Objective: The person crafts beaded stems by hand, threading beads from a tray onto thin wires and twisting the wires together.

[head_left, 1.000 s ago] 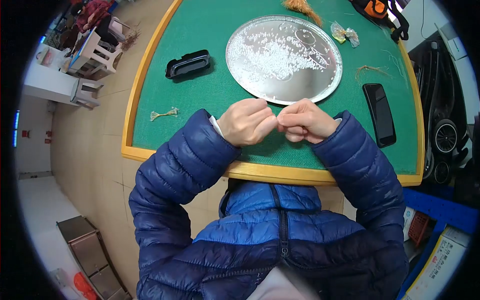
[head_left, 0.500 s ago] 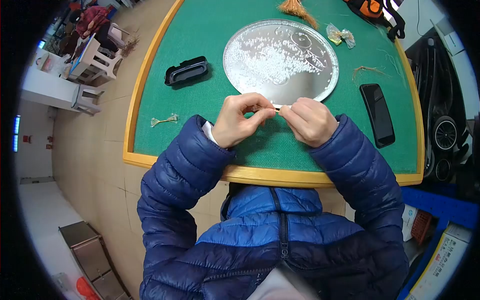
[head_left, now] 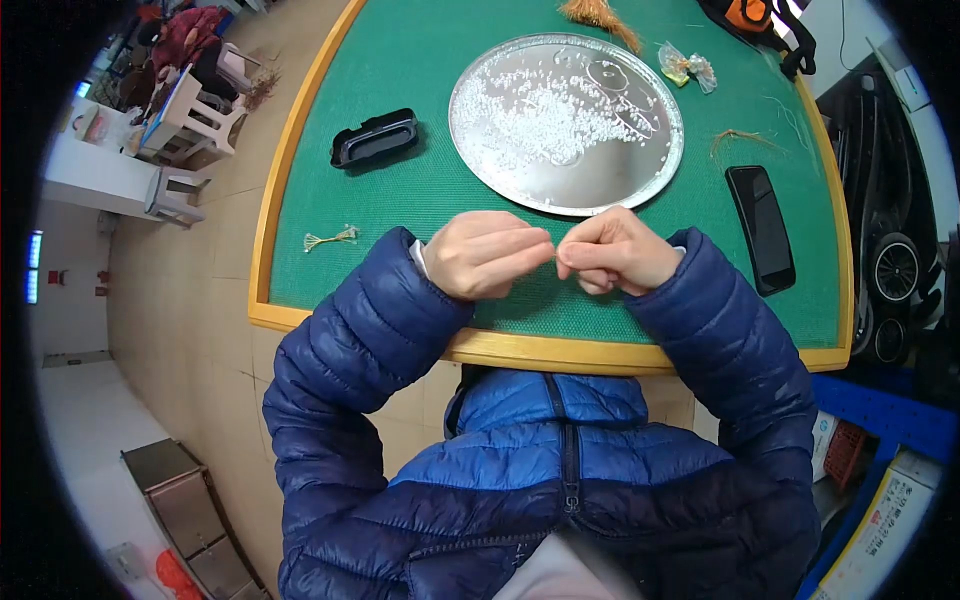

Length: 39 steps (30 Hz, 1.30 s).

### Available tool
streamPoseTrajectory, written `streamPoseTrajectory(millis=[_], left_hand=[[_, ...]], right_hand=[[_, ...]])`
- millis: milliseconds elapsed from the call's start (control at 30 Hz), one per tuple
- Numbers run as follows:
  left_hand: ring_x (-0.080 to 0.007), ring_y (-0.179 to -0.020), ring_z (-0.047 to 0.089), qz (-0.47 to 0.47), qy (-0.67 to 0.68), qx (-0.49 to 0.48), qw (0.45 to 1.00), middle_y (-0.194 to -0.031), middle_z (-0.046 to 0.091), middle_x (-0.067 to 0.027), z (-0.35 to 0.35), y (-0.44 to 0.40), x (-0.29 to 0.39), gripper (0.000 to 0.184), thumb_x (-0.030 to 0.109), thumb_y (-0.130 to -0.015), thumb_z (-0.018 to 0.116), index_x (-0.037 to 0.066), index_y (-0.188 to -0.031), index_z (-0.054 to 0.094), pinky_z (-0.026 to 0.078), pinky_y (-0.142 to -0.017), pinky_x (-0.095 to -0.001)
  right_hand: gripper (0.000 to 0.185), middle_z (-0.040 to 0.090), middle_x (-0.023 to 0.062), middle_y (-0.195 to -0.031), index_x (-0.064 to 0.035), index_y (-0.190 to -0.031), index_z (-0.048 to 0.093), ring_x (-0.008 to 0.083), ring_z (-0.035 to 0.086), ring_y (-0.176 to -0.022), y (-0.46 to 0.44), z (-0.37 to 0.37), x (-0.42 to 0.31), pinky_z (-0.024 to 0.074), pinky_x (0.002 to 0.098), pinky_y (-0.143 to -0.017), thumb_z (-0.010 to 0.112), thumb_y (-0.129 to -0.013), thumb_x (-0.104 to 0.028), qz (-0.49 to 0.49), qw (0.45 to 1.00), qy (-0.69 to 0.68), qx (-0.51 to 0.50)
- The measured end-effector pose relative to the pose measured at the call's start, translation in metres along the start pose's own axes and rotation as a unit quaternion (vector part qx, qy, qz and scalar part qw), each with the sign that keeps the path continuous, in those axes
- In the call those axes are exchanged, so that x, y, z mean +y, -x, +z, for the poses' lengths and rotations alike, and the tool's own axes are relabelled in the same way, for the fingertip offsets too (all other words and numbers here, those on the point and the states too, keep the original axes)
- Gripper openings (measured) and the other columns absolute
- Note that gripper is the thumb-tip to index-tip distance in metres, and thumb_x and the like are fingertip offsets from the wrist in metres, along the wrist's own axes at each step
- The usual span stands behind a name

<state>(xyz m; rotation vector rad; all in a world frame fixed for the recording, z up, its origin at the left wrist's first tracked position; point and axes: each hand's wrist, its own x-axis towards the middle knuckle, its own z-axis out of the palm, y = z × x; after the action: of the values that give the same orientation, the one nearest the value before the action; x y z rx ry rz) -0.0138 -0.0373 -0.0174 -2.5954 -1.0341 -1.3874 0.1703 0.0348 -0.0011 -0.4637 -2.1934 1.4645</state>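
Note:
My left hand [head_left: 487, 254] is closed, its back turned up, over the green table mat [head_left: 400, 215] near the front edge. Facing it, my right hand [head_left: 617, 251] pinches with thumb and forefinger, the fingertips of both hands almost meeting. What they hold is too small and hidden to make out. Just beyond the hands lies a round metal tray [head_left: 600, 185] with many small white beads [head_left: 540, 120] spread over it. A small bundle of wires with clear bead tips [head_left: 331, 238] rests to the left of my left hand.
A black open case [head_left: 375, 140] lies left of the tray. To the right are a phone [head_left: 760, 229], loose copper-coloured strands [head_left: 742, 135] and a small plastic bag [head_left: 688, 67]. A wire bundle [head_left: 602, 18] lies behind the tray. A person [head_left: 187, 45] sits far left.
My left hand has turned from an open-looped pinch to back-up, hiding the thin strands seen between the fingers. My right hand has rotated, and its thumb and forefinger now show. The view has shifted slightly.

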Motion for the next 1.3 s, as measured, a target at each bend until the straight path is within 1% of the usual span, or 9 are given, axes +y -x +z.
streamPoseTrajectory(millis=[100,167,233,567,767,833,900,1100,1300], left_hand=[[-0.0183,-0.055,0.052,-0.006,0.012,0.011,1.0,-0.071,0.06,-0.0058,0.0,-0.001,-0.003,0.022,-0.006,-0.061,0.063,0.0,-0.082,0.061,0.043,-0.052,-0.0235],[-0.0167,-0.056,0.052,-0.119,0.09,0.059,0.987,-0.07,0.059,-0.0053,0.005,-0.008,0.001,0.019,-0.005,-0.063,0.063,0.0,-0.081,0.061,0.043,-0.052,-0.0227],[-0.0151,-0.056,0.053,-0.232,0.167,0.104,0.953,-0.069,0.059,-0.0047,0.008,-0.011,0.006,0.016,-0.005,-0.065,0.062,0.001,-0.081,0.062,0.043,-0.051,-0.022],[-0.0116,-0.055,0.05,-0.489,0.357,0.002,0.796,-0.064,0.057,-0.004,0.0,-0.009,0.012,0.01,-0.007,-0.064,0.061,0.001,-0.07,0.06,0.039,-0.049,-0.0196],[-0.0122,-0.053,0.049,-0.279,0.113,0.014,0.953,-0.064,0.056,-0.0049,0.003,-0.006,0.015,0.013,-0.01,-0.059,0.058,0.001,-0.065,0.057,0.038,-0.047,-0.021],[-0.0129,-0.053,0.049,-0.206,0.082,0.01,0.975,-0.064,0.056,-0.0053,0.001,-0.006,0.016,0.014,-0.011,-0.058,0.058,0.001,-0.065,0.057,0.038,-0.047,-0.0221],[-0.0136,-0.053,0.049,-0.13,0.052,0.004,0.99,-0.064,0.056,-0.0057,0.0,-0.005,0.015,0.015,-0.011,-0.056,0.057,0.001,-0.065,0.056,0.038,-0.046,-0.0231],[-0.0166,-0.053,0.05,-0.046,0.028,0.008,0.999,-0.068,0.057,-0.0064,0.003,-0.002,0.009,0.015,-0.009,-0.058,0.057,0.0,-0.071,0.058,0.04,-0.048,-0.0238],[-0.0215,-0.062,0.054,-0.218,0.136,0.02,0.966,-0.082,0.06,-0.009,-0.004,-0.013,0.011,0.028,-0.002,-0.064,0.061,0.001,-0.091,0.059,0.045,-0.059,-0.0257]], right_hand=[[0.004,0.043,0.0026,-0.047,-0.0006,-0.075,0.059,0.011,0.038,-0.044,-0.001,0.0,0.001,0.0319,0.0232,-0.041,0.058,-0.071,-0.002,0.012,1.0,-0.011,-0.009],[0.004,0.045,0.0029,-0.052,-0.0018,-0.074,0.058,0.0124,0.04,-0.047,-0.002,0.001,0.006,0.0331,0.0232,-0.043,0.059,-0.07,-0.002,-0.141,0.974,0.166,0.056],[0.005,0.047,0.0032,-0.058,-0.0031,-0.073,0.056,0.0139,0.043,-0.05,-0.002,0.002,0.008,0.0343,0.0232,-0.045,0.059,-0.069,-0.002,-0.284,0.892,0.331,0.119],[0.004,0.048,0.0043,-0.062,-0.0035,-0.07,0.054,0.0158,0.044,-0.052,-0.003,0.002,0.004,0.0353,0.0244,-0.046,0.058,-0.069,-0.002,-0.363,0.782,0.493,0.114],[0.006,0.045,0.0041,-0.053,-0.0007,-0.066,0.055,0.0124,0.041,-0.046,0.0,0.012,0.011,0.0331,0.0231,-0.043,0.056,-0.071,-0.002,-0.224,0.943,0.231,0.085],[0.006,0.042,0.0038,-0.049,0.0,-0.066,0.056,0.0117,0.038,-0.043,-0.003,0.004,0.005,0.0317,0.023,-0.042,0.057,-0.071,-0.002,0.021,0.997,-0.068,-0.008],[0.006,0.038,0.0035,-0.044,0.0008,-0.065,0.057,0.011,0.036,-0.04,-0.004,-0.001,0.001,0.0304,0.023,-0.04,0.057,-0.071,-0.002,0.264,0.891,-0.356,-0.098],[0.006,0.041,0.0029,-0.045,-0.0023,-0.072,0.06,0.0117,0.038,-0.041,-0.001,0.0,0.003,0.0313,0.0214,-0.041,0.056,-0.075,-0.004,0.093,0.986,-0.135,-0.028],[0.009,0.049,0.0034,-0.055,-0.0058,-0.079,0.063,0.0138,0.042,-0.046,0.001,-0.004,0.003,0.0345,0.0214,-0.045,0.054,-0.08,-0.007,-0.106,0.983,0.142,0.047]])
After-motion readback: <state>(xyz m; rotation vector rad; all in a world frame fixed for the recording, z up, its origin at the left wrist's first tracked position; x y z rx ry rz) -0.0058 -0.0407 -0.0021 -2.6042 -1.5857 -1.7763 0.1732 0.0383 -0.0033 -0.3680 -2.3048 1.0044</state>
